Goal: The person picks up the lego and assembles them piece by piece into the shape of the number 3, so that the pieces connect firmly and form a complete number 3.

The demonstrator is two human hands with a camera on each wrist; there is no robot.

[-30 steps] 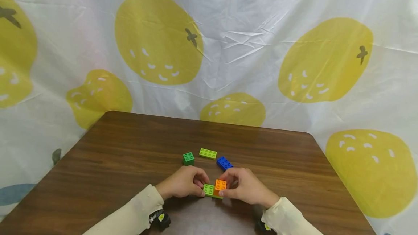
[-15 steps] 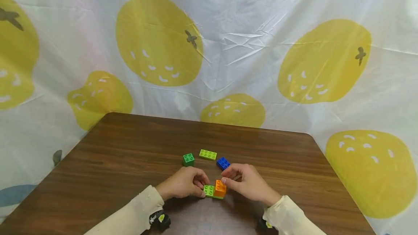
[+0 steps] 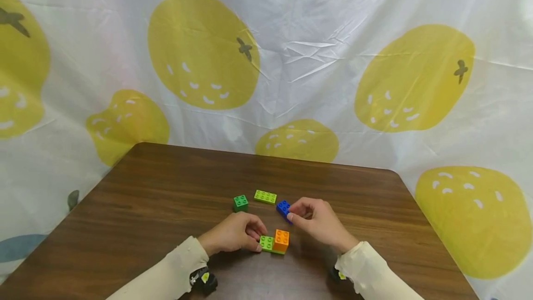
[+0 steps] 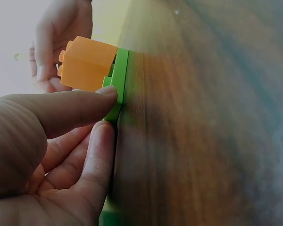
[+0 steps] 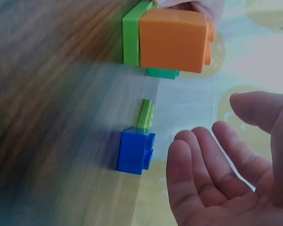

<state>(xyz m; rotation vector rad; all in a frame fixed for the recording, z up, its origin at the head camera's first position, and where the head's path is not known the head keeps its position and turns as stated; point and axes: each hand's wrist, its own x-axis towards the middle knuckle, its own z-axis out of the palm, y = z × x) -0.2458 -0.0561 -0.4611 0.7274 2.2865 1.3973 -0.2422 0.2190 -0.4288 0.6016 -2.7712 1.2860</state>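
Note:
My left hand (image 3: pixel 235 233) pinches the near left end of a flat light green toy brick (image 3: pixel 266 243) between thumb and fingers. An orange square brick (image 3: pixel 281 240) sits upright on that brick's right half, its studs facing up. In the left wrist view the orange brick (image 4: pixel 88 63) shows a narrow gap beside the light green brick (image 4: pixel 119 80). My right hand (image 3: pixel 319 223) reaches over a blue brick (image 3: pixel 282 207). Seen from the right wrist, its fingers are spread and relaxed, apart from the blue brick (image 5: pixel 132 151), with nothing between them.
A dark green square brick (image 3: pixel 240 203) stands behind my left hand. Farther back lies a second flat light green brick (image 3: pixel 265 196), close to the blue one. All rest on a brown wooden table (image 3: pixel 187 175), with a lemon-patterned cloth (image 3: pixel 304 78) hanging behind it.
My right hand has let go of the orange brick and moved away from me to the blue brick. The left hand has stayed in place on the light green brick.

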